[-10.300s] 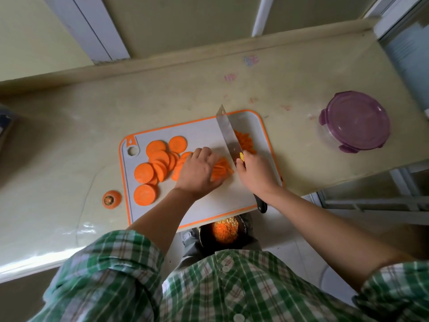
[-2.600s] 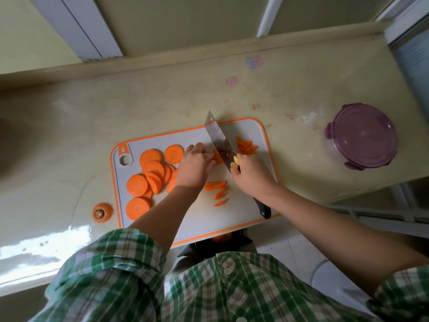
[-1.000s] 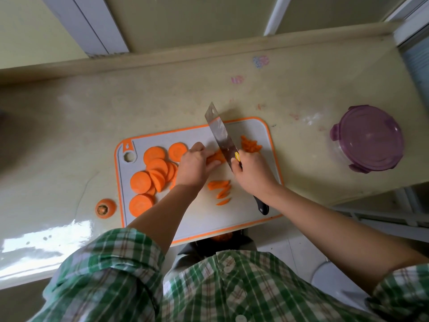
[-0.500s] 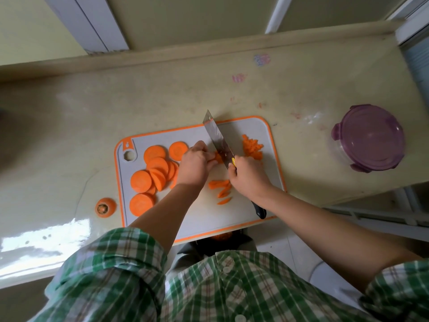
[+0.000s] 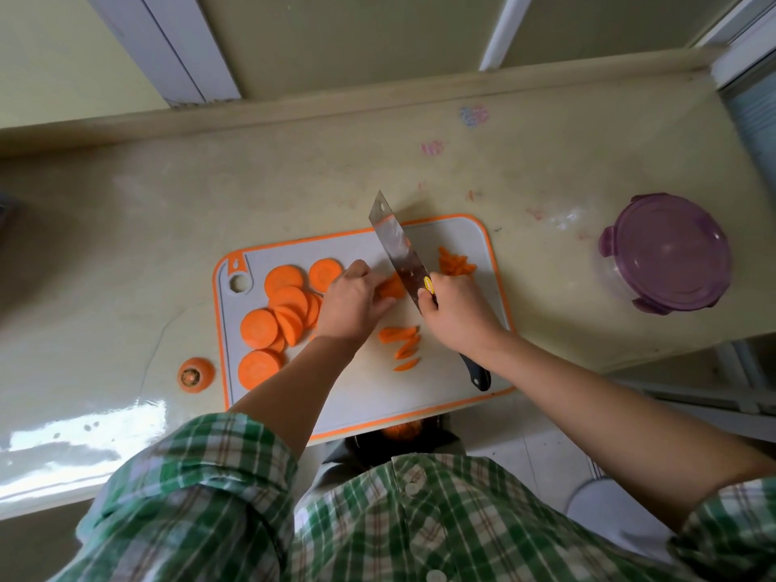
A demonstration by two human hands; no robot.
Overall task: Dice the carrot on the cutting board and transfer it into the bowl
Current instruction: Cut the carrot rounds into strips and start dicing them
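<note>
A white cutting board [image 5: 445, 371] with an orange rim lies on the counter. Several round carrot slices [image 5: 273, 317] are piled on its left half. My left hand [image 5: 350, 306] holds down a small stack of carrot strips [image 5: 390, 287] with curled fingertips. My right hand [image 5: 455, 315] grips the handle of a cleaver [image 5: 397, 249], whose blade stands just right of those strips. A few loose strips [image 5: 401, 346] lie between my hands, and a heap of diced carrot [image 5: 455, 262] sits at the board's far right. Below the board's near edge, a dark bowl [image 5: 399, 432] with carrot bits peeks out, mostly hidden.
A carrot top end [image 5: 195, 373] lies on the counter left of the board. A clear container with a purple lid [image 5: 667, 254] stands at the right, near the counter's edge. A low ledge runs along the counter's back.
The cleaver blade has lifted slightly and shifted left along the strips under my left hand. The diced heap on the right has grown a little over the last seconds.
</note>
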